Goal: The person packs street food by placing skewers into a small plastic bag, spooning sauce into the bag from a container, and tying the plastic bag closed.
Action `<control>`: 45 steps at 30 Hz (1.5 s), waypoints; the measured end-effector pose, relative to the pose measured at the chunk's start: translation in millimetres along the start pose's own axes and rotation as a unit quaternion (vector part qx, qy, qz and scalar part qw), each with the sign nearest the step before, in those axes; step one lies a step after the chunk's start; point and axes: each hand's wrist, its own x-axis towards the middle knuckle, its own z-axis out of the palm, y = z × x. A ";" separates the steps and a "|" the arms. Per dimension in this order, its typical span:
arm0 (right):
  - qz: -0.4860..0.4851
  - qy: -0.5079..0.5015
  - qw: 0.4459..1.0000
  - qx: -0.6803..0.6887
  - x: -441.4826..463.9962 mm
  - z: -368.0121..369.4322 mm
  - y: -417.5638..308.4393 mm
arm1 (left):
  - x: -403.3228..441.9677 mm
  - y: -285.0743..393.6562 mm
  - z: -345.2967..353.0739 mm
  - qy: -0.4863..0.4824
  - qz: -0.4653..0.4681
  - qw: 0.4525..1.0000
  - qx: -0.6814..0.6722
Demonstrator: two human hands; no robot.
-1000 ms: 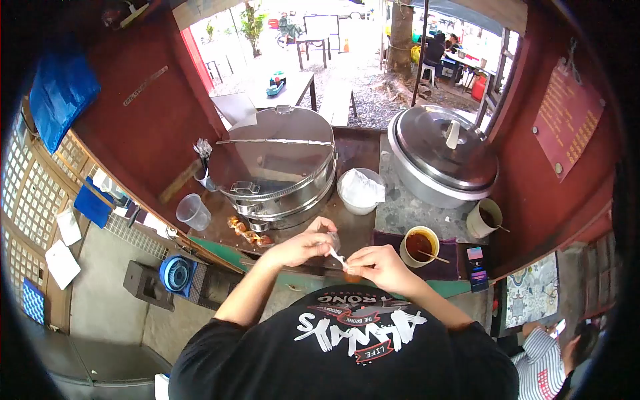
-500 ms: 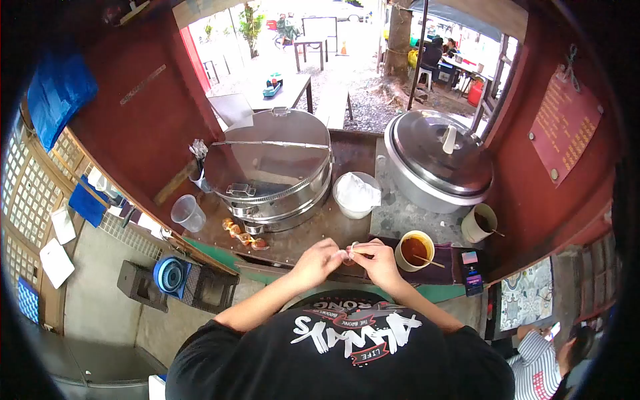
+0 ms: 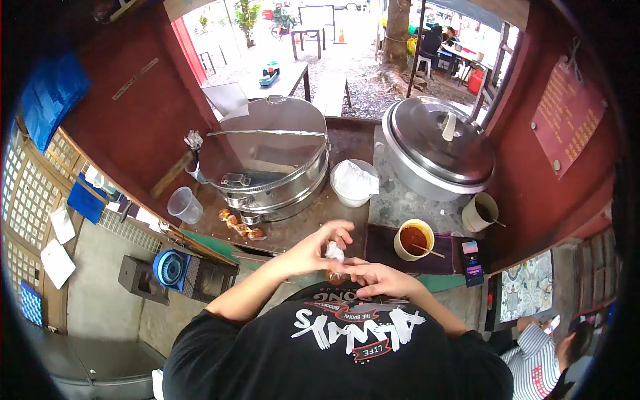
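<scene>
A small clear plastic bag of reddish-brown sauce (image 3: 335, 277) hangs between my hands in front of my shirt, its whitish bunched top sticking up. My left hand (image 3: 310, 252) grips the bag near its neck, with the index finger curved above the top. From the other side, my right hand (image 3: 387, 280) has its fingertips closed at the same neck; the exact grip is partly hidden. To the left on the counter lie several similar tied sauce bags (image 3: 241, 225). Nearer my right hand, a cup of red-brown sauce (image 3: 414, 241) stands with a spoon in it.
A large round steamer (image 3: 267, 160) stands at left, a lidded metal pot (image 3: 437, 150) at right. Between them is a bowl with white plastic (image 3: 355, 181). A clear cup (image 3: 185, 205), another cup (image 3: 479, 213) and a phone (image 3: 472, 263) sit along the counter's edges.
My hands have come lower and closer to my body with the bag. The left hand has turned, raising its index finger, and the right fingers have shifted to below the bag's top.
</scene>
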 end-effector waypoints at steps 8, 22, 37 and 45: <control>-0.101 -0.086 0.986 -0.102 -2.5 -8.9 -19.2 | 8.0 42.1 -5.8 -0.113 -0.033 0.988 0.100; -0.083 -0.049 0.995 -0.018 0.4 -11.4 -8.7 | -7.5 42.1 4.0 -0.022 0.088 0.905 0.415; 0.030 0.182 0.959 0.217 13.7 1.6 3.8 | -16.3 19.9 6.7 0.129 0.139 0.846 0.499; 0.039 0.250 0.907 0.336 26.7 0.7 20.5 | -14.3 17.9 12.3 0.053 0.126 0.861 0.489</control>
